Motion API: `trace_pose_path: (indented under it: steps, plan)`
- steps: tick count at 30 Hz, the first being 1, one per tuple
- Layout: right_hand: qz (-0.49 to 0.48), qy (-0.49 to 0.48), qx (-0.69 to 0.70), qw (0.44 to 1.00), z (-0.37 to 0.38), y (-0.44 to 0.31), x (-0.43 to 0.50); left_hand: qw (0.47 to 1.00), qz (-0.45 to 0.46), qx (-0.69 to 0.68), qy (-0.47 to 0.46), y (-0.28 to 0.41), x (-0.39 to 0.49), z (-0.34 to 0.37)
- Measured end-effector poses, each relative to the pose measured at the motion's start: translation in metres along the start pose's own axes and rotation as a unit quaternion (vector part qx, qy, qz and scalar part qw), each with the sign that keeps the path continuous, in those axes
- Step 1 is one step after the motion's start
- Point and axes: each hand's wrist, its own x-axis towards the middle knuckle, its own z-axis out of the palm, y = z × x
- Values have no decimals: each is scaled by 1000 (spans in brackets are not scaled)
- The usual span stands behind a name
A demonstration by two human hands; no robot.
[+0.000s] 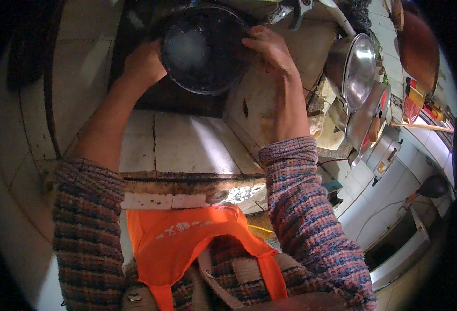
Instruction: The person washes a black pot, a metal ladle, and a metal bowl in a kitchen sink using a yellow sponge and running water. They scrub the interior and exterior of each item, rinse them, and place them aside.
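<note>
A round dark pot or basin [209,50] with a thin shiny rim is held up at the top centre, over the tiled sink or trough. A cloudy pale patch shows inside it. My left hand [145,62] grips its left side, the fingers hidden behind it. At its upper right rim is my right hand [267,48], thumb and fingers on the edge. Below lies the tiled ledge [174,144], with a streak of light across it. A bright orange cloth with pale writing [185,237] hangs in front of my body.
Metal pots with a shiny lid [360,72] stand at the right. Near them lies a pan lid with a knob [374,128]. Further right are a dark ladle [432,186] and a reddish-brown rounded vessel [418,50]. A metal tap [279,13] juts in at the top.
</note>
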Motion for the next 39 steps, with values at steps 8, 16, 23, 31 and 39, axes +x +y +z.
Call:
trace_pose_path:
  steps: [8, 16, 23, 31, 39]
  plan:
    - [99, 267, 339, 897, 6, 21, -32, 999, -24, -15, -19, -2, 0, 2]
    - [-206, 340, -127, 909, 11, -49, -48, 999, 2, 41, 5, -9, 3, 13]
    - [-383, 244, -546, 704, 20, -122, -81, 998, -23, 19, -62, 10, 14, 1]
    - [-334, 176, -482, 791, -4, -128, -86, 996, 12, 78, -41, 29, 7, -21]
    - [-127, 108, 54, 985, -5, -18, -22, 993, 4, 107, -42, 20, 3, -17]
